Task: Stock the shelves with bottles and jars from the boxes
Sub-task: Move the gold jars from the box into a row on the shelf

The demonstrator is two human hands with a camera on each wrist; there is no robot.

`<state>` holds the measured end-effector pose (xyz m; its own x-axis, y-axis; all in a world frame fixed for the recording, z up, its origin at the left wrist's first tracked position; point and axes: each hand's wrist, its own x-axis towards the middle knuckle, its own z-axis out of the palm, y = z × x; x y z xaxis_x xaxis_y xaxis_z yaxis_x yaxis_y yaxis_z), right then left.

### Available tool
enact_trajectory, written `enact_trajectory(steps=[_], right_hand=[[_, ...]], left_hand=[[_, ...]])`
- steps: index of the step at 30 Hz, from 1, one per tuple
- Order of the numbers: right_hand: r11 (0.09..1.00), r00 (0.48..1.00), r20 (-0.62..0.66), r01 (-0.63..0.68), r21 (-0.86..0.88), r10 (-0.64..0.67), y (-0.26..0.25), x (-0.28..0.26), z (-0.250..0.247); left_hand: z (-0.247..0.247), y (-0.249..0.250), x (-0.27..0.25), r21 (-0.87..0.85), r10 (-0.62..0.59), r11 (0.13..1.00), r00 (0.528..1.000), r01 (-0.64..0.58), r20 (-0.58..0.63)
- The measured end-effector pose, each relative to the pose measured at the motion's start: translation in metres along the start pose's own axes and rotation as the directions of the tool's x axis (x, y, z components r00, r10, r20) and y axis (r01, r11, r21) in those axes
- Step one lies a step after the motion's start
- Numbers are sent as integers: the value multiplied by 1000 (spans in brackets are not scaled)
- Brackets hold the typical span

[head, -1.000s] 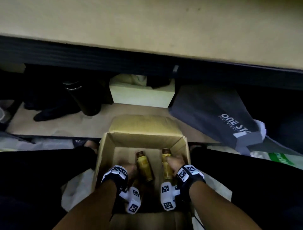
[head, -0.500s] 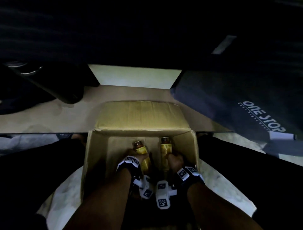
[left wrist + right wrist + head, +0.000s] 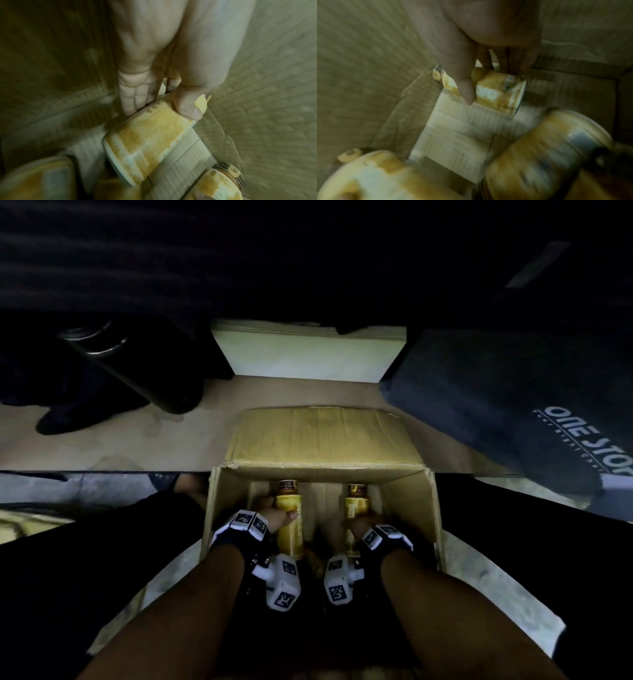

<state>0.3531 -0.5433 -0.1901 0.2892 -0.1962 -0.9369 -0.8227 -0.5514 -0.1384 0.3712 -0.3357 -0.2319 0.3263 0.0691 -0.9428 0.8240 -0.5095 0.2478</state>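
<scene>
An open cardboard box [image 3: 424, 508] sits on the floor between my knees. My left hand [image 3: 274, 513] grips a yellow-labelled bottle [image 3: 290, 525] with a brown cap inside it. My right hand [image 3: 359, 523] grips a second yellow bottle [image 3: 356, 503] beside the first. In the left wrist view my thumb [image 3: 187, 106] and fingers [image 3: 132, 100] wrap that bottle [image 3: 147, 136] near its neck. In the right wrist view my thumb [image 3: 464, 86] and fingers close round the other bottle [image 3: 494, 93]. More yellow bottles [image 3: 544, 152] lie in the box bottom.
The low shelf board [image 3: 102, 446] runs just beyond the box. On it stand a dark flask [image 3: 137, 368], a pale box [image 3: 305, 354] and a dark bag [image 3: 507, 412] printed ONE STOP. Above is dark.
My left hand has closed round the left bottle, which now points straighter toward the box's far wall. My head has dropped closer, so the shelf above is out of view.
</scene>
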Motion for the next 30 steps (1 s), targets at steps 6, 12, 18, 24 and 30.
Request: enact_trajectory(steps=[6,12,18,24,30], right_hand=[[978,991,80,86,189,-103,14,24,-1],[904,935,210,192,381,-287,7,-58,-22],[752,863,57,403,522,-503,12,-127,-45],[567,689,-251,711,416,-679,6,-201,-81],[330,400,-432,915,231,-808,10,-302,-135]], left_hand=[[4,16,-21,-25,90,996,995,-89,41],[14,25,-74,-302,219,936,971,-180,101],[7,49,-152,-393,514,804,854,-446,84],[-17,89,-241,-213,759,645,648,-734,65],[-34,131,-359,-80,931,363,359,-928,57]])
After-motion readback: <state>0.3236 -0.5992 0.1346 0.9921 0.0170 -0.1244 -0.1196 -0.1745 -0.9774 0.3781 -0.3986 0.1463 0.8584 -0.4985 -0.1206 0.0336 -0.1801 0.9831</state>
